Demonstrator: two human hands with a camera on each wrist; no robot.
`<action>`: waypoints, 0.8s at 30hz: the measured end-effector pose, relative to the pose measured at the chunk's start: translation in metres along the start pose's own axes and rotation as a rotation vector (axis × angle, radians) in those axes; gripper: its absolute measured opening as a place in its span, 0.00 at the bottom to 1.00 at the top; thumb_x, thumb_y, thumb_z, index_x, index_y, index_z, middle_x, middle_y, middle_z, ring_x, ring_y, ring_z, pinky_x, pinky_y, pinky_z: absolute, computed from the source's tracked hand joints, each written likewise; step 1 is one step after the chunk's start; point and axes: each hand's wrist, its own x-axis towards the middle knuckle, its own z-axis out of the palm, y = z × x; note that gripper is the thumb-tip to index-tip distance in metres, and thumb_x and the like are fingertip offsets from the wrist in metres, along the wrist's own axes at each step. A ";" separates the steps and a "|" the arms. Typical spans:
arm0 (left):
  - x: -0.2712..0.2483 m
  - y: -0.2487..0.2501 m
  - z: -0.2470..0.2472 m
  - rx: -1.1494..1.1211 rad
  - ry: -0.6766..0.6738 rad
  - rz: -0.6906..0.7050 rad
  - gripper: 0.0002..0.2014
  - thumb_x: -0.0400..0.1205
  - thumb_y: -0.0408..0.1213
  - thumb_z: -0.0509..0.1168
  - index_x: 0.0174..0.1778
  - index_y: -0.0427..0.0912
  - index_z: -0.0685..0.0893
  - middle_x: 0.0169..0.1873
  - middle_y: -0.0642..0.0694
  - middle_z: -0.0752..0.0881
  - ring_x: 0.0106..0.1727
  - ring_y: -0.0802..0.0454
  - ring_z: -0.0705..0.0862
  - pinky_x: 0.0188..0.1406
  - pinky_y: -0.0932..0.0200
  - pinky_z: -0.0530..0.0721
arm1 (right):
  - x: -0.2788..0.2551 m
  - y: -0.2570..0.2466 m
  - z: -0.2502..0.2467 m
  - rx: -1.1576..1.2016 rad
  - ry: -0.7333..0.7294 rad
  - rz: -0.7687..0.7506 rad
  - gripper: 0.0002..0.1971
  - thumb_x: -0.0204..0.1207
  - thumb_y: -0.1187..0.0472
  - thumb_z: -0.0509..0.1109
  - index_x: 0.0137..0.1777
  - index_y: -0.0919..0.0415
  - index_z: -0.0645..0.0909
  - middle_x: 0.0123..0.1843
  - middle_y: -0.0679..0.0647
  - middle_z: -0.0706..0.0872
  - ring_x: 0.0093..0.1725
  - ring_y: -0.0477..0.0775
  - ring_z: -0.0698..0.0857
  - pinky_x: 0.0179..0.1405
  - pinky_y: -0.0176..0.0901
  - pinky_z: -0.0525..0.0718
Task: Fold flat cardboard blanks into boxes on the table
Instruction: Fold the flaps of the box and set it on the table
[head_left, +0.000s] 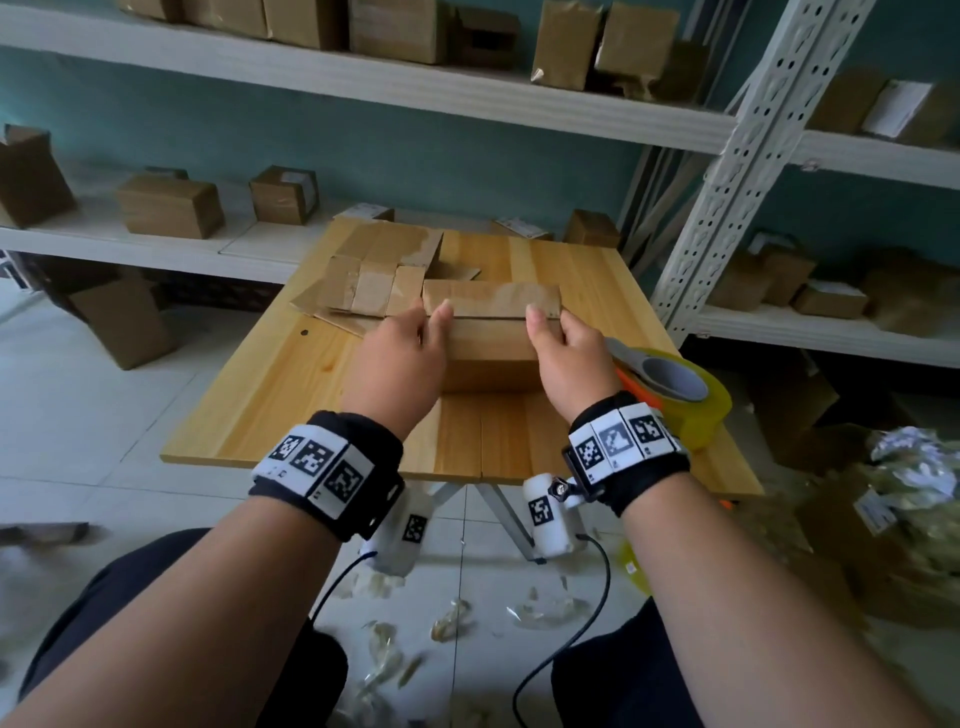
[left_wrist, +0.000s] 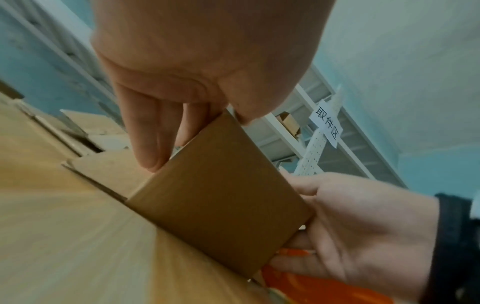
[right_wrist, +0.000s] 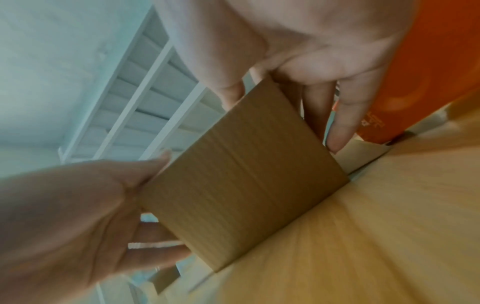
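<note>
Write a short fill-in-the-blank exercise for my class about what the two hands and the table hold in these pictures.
1. Both hands hold a cardboard ____ that stands on the wooden table.
2. The left hand and the right hand grip opposite ____ of the box.
3. Behind the box lies a pile of ____ cardboard blanks.
4. The tape dispenser beside the right hand carries a roll of ____ tape.

Missing words: box; sides; flat; yellow

The box (head_left: 493, 353) stands on the table (head_left: 291, 395) between the left hand (head_left: 402, 358) and right hand (head_left: 569, 356). Flat blanks (head_left: 374, 275) lie behind-left; the tape dispenser (head_left: 675, 389) sits right.
</note>
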 end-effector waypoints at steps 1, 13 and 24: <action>0.000 -0.001 0.001 0.041 0.014 0.021 0.27 0.94 0.62 0.50 0.49 0.45 0.84 0.35 0.47 0.86 0.37 0.47 0.86 0.38 0.46 0.88 | -0.001 0.000 -0.001 -0.020 -0.001 -0.012 0.30 0.83 0.27 0.56 0.63 0.53 0.77 0.60 0.50 0.83 0.60 0.54 0.82 0.61 0.49 0.81; 0.005 0.010 -0.003 -0.153 -0.087 -0.159 0.52 0.81 0.82 0.37 0.86 0.46 0.74 0.78 0.39 0.83 0.75 0.40 0.83 0.73 0.45 0.82 | -0.013 -0.020 0.001 0.184 -0.058 0.092 0.45 0.85 0.26 0.52 0.94 0.48 0.46 0.94 0.53 0.57 0.91 0.61 0.61 0.86 0.61 0.63; 0.013 -0.007 0.008 -0.208 0.031 -0.119 0.35 0.83 0.72 0.63 0.69 0.42 0.85 0.51 0.46 0.90 0.54 0.45 0.90 0.46 0.50 0.88 | -0.004 -0.012 0.005 0.061 -0.001 -0.042 0.42 0.88 0.32 0.59 0.93 0.57 0.57 0.92 0.53 0.64 0.90 0.55 0.64 0.82 0.45 0.65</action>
